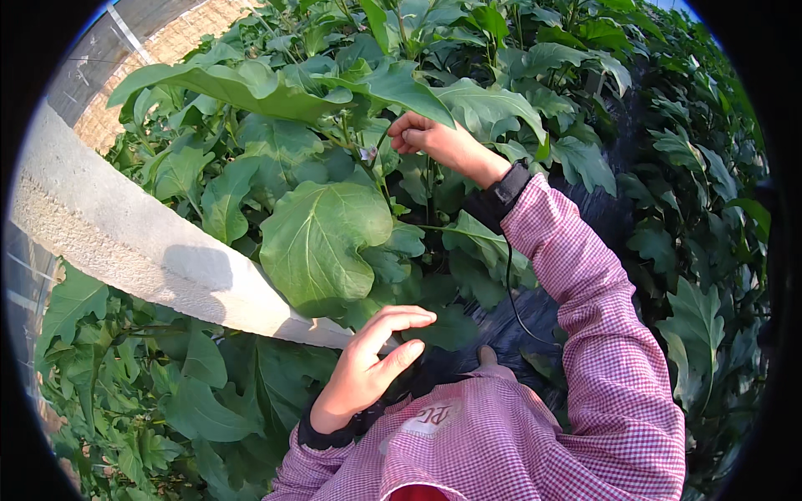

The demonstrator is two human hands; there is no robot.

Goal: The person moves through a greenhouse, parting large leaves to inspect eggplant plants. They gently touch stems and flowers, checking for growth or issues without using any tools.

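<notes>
My right hand (418,134) is raised among eggplant plants, its fingers curled together at the end of a thin dark green stem (380,143). A broad leaf (401,87) overhangs the fingers and hides part of the stem. Just left of that stem is a small pale purple flower (368,153). Lower down, my left hand (376,357) is held with thumb and fingers apart and nothing between them. Above it spreads a large light green eggplant leaf (326,241), apart from the fingertips.
A thick pale concrete beam (144,238) slants from the left to beside my left hand. Dense foliage (683,188) lines the right side. Dark plastic film (526,313) covers the ground. A thin black cable (515,300) hangs from my right wristband (504,191).
</notes>
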